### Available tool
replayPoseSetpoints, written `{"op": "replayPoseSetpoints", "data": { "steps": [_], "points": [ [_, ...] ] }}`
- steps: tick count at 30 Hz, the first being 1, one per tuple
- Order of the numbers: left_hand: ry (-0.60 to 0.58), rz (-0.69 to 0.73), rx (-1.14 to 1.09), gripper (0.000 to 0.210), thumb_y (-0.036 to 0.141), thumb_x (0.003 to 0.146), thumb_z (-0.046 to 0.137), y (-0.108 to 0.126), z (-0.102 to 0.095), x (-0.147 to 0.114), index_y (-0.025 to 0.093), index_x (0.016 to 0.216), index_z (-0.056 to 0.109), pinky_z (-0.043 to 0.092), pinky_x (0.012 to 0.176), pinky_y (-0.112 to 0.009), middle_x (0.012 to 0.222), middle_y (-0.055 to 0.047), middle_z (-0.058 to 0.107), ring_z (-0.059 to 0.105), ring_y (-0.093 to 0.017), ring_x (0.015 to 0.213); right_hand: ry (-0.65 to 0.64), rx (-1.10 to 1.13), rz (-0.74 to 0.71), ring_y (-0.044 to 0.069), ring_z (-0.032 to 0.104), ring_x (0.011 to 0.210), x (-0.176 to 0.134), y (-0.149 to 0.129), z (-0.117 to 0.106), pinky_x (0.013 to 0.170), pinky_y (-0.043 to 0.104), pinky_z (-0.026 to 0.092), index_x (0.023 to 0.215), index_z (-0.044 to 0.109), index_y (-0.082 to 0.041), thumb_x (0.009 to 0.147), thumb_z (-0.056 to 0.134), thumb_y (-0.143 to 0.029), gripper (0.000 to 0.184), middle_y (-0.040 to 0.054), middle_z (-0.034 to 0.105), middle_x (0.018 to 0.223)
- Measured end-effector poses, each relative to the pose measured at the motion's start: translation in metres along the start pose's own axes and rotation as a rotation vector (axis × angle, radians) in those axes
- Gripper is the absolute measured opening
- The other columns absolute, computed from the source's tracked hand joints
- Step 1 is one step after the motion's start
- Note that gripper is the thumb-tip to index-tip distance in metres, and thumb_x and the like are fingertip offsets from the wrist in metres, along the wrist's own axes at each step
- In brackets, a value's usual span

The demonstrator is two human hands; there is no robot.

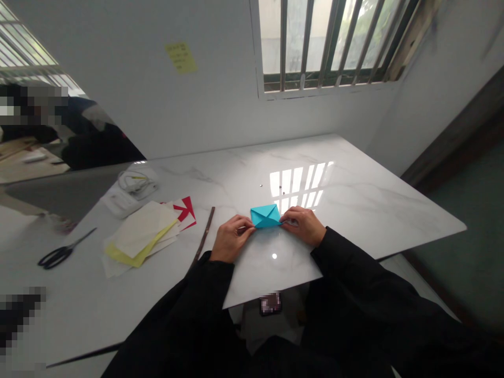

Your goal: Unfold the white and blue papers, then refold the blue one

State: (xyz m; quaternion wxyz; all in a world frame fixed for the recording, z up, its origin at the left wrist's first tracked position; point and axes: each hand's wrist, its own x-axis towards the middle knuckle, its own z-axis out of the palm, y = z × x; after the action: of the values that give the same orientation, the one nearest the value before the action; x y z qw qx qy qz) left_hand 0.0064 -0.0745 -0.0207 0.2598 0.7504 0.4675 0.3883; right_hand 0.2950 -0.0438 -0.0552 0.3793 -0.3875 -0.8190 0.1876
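Observation:
A small folded sheet of bright blue paper (264, 217), shaped like an envelope with crossing diagonal creases, lies on the glossy white marbled table (354, 194). My left hand (232, 236) pinches its lower left corner between thumb and fingers. At the lower right corner, my right hand (304, 224) has its thumb and fingertips closed on the paper's edge. Both forearms, in black sleeves, reach in from below. A thin brown stick (205, 234) rests just left of my left hand.
Left of the stick lie stacked white and yellow sheets (144, 231) and a red paper cutout (186, 212). Black-handled scissors (59, 256) sit farther left. Behind the stack is a clear plastic container (120, 202). A yellow note (181, 58) hangs on the wall. Another person (94, 131) is at far left.

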Motion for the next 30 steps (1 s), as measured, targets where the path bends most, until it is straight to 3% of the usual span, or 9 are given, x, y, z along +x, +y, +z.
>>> {"op": "replayPoseSetpoints", "data": {
  "steps": [10,18,30],
  "points": [
    [-0.018,0.019,0.016,0.015,0.035,0.096,0.077,-0.002,-0.001,0.0,0.022,0.087,0.076,0.071,0.089,-0.04,0.104,-0.006,0.075,0.075,-0.021,0.093,-0.022,-0.036,-0.026,0.023,0.073,0.093,-0.001,-0.002,-0.002,0.086,0.038,0.059,0.091,0.083,-0.024,0.101,0.079,-0.029,0.012,0.0073,0.078,0.098],
    [-0.069,0.05,0.223,0.014,0.032,0.098,0.077,-0.009,0.001,0.002,0.023,0.087,0.079,0.063,0.094,-0.045,0.104,-0.005,0.077,0.072,-0.024,0.1,-0.03,-0.03,0.017,0.023,0.066,0.094,0.0,-0.007,-0.004,0.09,0.04,0.055,0.089,0.075,-0.022,0.095,0.078,-0.021,0.007,0.0076,0.073,0.101],
    [-0.071,0.019,0.24,0.021,0.035,0.102,0.072,-0.006,0.002,0.003,0.022,0.085,0.075,0.058,0.093,-0.043,0.102,-0.005,0.076,0.07,-0.023,0.096,-0.057,-0.006,0.021,0.024,0.067,0.097,0.002,-0.002,-0.004,0.091,0.041,0.055,0.084,0.072,-0.021,0.096,0.08,-0.018,0.015,0.0081,0.074,0.105]
  ]
}}
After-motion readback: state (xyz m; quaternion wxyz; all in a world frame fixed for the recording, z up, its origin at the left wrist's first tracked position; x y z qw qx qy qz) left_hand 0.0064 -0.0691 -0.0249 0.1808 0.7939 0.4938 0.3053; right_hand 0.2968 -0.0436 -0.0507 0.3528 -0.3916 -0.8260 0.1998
